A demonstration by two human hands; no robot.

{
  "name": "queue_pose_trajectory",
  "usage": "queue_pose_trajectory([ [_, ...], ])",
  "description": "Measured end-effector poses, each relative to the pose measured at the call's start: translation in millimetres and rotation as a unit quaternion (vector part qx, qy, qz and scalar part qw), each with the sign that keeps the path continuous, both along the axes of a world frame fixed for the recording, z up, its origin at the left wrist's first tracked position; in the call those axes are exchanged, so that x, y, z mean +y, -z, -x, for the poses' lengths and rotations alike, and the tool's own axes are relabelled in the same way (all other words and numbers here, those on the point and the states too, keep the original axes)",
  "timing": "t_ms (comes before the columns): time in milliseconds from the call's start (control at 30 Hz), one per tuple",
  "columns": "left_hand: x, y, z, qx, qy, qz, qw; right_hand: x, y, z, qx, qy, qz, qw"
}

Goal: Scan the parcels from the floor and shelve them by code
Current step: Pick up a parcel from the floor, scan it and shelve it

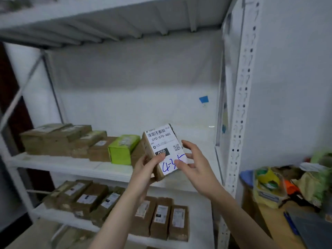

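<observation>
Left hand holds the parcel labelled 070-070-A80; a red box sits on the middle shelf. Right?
Wrong colour: the head view shows the left hand holding the parcel labelled 070-070-A80, and a green box, not red, sitting on the middle shelf.

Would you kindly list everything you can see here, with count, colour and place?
held parcel: one, brown with white label, before the middle shelf
middle-shelf parcels: several, brown, left part
green box: one, lime, middle shelf
lower-shelf parcels: several, brown, labelled
shelving: one, white
blue patch: one, back wall
bags: several, yellow and green, on the table at right
left hand: grips held parcel
right hand: fingers spread, thumb touching its label
</observation>
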State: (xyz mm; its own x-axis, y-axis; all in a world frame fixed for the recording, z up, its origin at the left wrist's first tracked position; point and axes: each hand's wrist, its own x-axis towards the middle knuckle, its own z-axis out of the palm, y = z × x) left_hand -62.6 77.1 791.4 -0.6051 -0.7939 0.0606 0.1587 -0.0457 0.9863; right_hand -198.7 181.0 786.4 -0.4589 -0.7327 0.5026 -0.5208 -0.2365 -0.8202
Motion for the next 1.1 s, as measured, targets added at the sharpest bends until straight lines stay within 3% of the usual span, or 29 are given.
queue_pose_trajectory([
  [333,-72,-147,-67,0.052,-0.006,0.167,0.985,-66,-137,-62,0.137,-0.007,0.063,0.989],
  [633,-101,-260,-62,0.058,0.008,0.264,0.963,-94,-255,-64,0.115,-0.054,0.078,0.989],
  [800,-121,-312,-40,0.076,-0.008,0.306,0.949,-124,-322,-49,0.103,-0.028,0.111,0.988],
  [900,-134,-341,-23,0.072,-0.047,0.355,0.931,-148,-362,-38,0.107,0.023,0.113,0.988],
  [1100,-161,-384,0,0.139,-0.146,0.463,0.863,-189,-420,-31,0.089,0.047,0.174,0.979],
])
